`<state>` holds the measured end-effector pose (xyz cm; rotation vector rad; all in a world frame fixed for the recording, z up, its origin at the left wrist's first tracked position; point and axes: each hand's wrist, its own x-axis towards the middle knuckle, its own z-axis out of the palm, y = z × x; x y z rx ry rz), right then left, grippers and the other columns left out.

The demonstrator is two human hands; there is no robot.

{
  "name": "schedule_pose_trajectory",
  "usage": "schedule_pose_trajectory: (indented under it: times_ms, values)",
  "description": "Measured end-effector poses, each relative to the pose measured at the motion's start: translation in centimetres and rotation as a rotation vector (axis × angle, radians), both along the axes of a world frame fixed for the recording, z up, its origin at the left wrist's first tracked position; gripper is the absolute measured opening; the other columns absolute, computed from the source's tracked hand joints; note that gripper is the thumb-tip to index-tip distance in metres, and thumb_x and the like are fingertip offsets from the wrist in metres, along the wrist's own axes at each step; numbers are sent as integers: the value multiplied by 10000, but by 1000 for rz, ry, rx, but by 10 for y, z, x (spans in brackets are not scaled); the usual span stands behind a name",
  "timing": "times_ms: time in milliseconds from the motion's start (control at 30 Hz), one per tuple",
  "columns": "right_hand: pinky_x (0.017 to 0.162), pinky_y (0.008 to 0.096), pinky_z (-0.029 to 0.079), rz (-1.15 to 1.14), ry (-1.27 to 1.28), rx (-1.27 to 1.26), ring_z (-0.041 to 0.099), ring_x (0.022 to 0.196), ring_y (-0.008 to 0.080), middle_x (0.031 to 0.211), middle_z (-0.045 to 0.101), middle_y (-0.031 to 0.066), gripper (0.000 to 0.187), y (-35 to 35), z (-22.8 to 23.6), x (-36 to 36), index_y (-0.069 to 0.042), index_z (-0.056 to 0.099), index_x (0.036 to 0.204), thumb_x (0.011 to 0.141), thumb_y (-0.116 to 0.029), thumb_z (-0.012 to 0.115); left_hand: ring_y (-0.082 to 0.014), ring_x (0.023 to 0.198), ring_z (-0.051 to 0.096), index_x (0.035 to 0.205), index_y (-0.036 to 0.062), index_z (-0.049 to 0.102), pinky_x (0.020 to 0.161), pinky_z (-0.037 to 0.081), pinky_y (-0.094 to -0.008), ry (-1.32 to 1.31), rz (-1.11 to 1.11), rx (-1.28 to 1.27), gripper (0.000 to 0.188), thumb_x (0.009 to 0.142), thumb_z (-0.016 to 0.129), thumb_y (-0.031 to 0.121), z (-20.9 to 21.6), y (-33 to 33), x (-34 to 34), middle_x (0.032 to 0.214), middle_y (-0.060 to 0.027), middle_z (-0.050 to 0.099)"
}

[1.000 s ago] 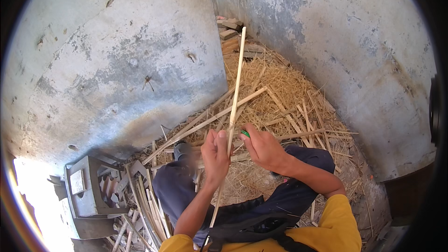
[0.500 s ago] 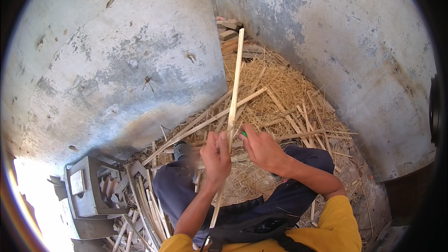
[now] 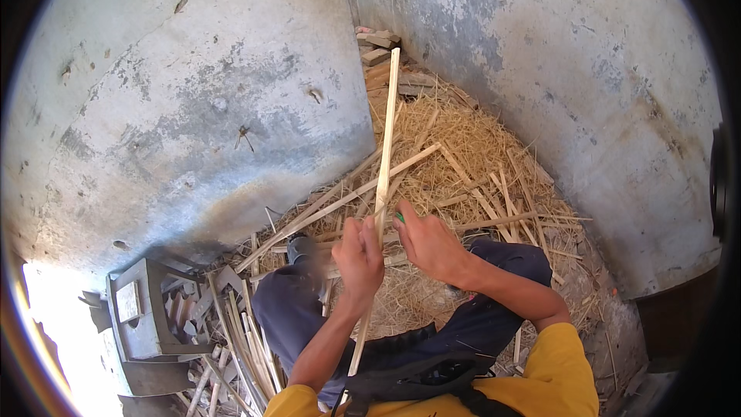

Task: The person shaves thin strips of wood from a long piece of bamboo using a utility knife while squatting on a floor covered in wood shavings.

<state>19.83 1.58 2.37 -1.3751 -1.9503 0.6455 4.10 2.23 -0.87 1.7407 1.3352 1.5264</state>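
A long, pale strip of split wood (image 3: pixel 389 127) runs nearly upright up the middle of the view, its lower end reaching my waist. My left hand (image 3: pixel 360 259) is closed around it at about chest height, thumb pressed along its side. Just to the right, my right hand (image 3: pixel 434 247) is closed on a small green-handled tool (image 3: pixel 400 218). Only a bit of green shows between thumb and fingers; the rest is hidden. The right fingertips are close beside the strip, and I cannot tell whether the tool touches it.
A heap of straw-like shavings (image 3: pixel 463 135) covers the floor ahead, with loose wooden sticks (image 3: pixel 340 205) across it. More strips (image 3: pixel 251 347) lie at lower left by a grey stool-like frame (image 3: pixel 150 316). Worn walls (image 3: pixel 231 108) meet behind some bricks (image 3: pixel 377 50).
The strip's top has tilted very slightly to the left. My right hand has shifted a little left, and the left hand has barely moved along with the strip.
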Motion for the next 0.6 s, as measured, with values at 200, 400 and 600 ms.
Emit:
schedule_pose_trajectory:
  times_ms: [200,400,600]
  values:
    - [530,565,437,-5,67,-48,620,589,508,579,566,258,192,3,-3,-1,17,463,1169,1088,-151,509,-64,480,415,776,37,431,454,329,-285,27,12,39,361,1102,551,132,1,1,2,531,-33,461]
    - [522,557,440,-48,-58,31,632,596,507,594,575,266,213,4,-10,-6,22,461,1192,1088,-156,513,-71,470,429,776,34,433,452,336,-286,53,23,57,355,1100,549,121,0,1,0,533,-42,470]
    - [533,542,437,17,143,-63,631,607,505,621,577,280,224,6,-6,-5,46,474,1222,1080,-123,511,-81,461,491,784,28,444,455,372,-282,44,30,62,344,1099,546,118,-5,3,1,541,-55,525]
